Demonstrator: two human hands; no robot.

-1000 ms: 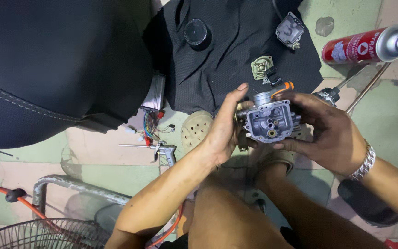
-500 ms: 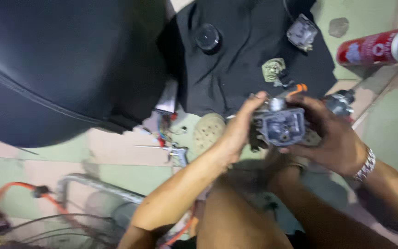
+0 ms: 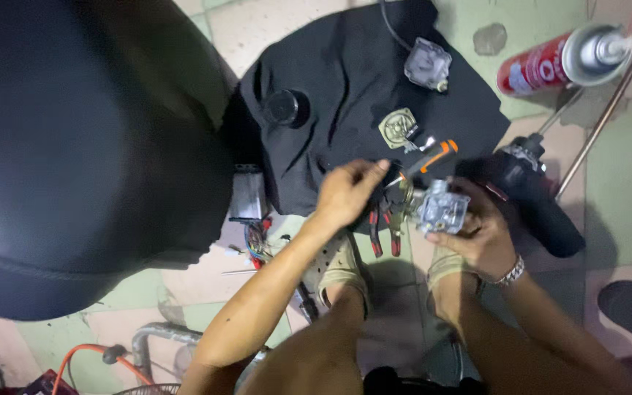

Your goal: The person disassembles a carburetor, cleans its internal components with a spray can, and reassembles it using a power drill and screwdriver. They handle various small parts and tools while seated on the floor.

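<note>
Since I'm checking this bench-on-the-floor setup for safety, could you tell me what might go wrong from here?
1. The right hand alone holds the carburetor above the tiled floor; it could slip and fall.
2. The small parts lie loose on the black cloth; the left hand, reaching near the pliers, might knock them off.
3. The spray can lies on its side and may roll.

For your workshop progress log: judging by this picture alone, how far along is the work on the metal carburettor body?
Done: small metal parts already lie off on the black cloth. In hand: the right hand holds the carburettor body; the left hand reaches to the orange-handled tool above the pliers. Left: parts remain separate, spray can untouched.
</note>
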